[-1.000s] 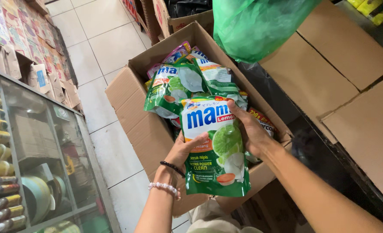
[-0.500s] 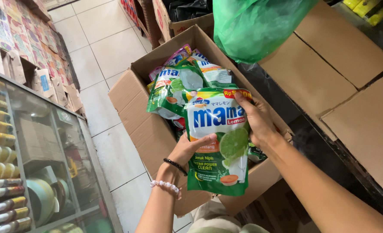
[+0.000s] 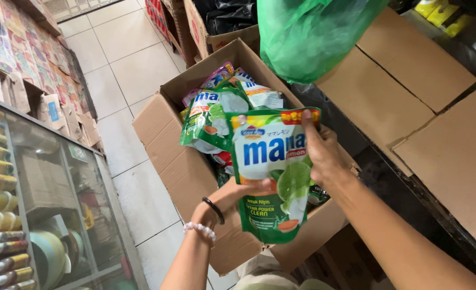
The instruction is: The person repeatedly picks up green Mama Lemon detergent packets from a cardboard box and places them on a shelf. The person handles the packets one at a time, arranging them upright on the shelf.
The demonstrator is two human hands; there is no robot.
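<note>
You pinch a green pouch [image 3: 270, 172] between both hands [image 3: 324, 153], lifting it clear above the box [image 3: 168, 156]; steady it next.

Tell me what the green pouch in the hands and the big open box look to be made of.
Green pouch: seemingly thin flexible plastic film, glossy; it catches light and bends in the hands. Open box: brown corrugated cardboard, matte, with creased flaps. The left hand and right hand grip the pouch's edges.
</note>
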